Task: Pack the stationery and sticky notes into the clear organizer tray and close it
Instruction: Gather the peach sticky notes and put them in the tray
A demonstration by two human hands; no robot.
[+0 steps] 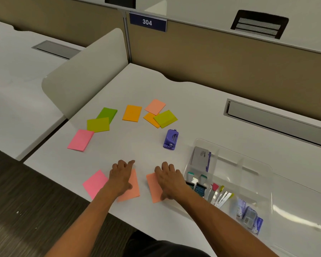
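Note:
Near the desk's front edge, my left hand (121,178) lies flat on a salmon sticky pad (132,190), fingers apart. My right hand (170,179) rests flat on a second salmon pad (153,186). A pink pad (94,182) sits just left of my left hand. Farther back lie another pink pad (80,140), green pads (98,124) (107,113) (165,118), orange pads (132,113) (150,119) and a salmon pad (155,106). A purple hole punch (171,139) stands mid-desk. The clear organizer tray (256,169) at right holds a grey box (200,156), correction tapes, clips and staple packs.
A white curved divider panel (85,71) stands at the desk's left back. A tan partition (230,62) with a "304" sign (147,22) runs behind. A grey cable hatch (274,121) is set into the desk at back right. Dark floor lies at the left.

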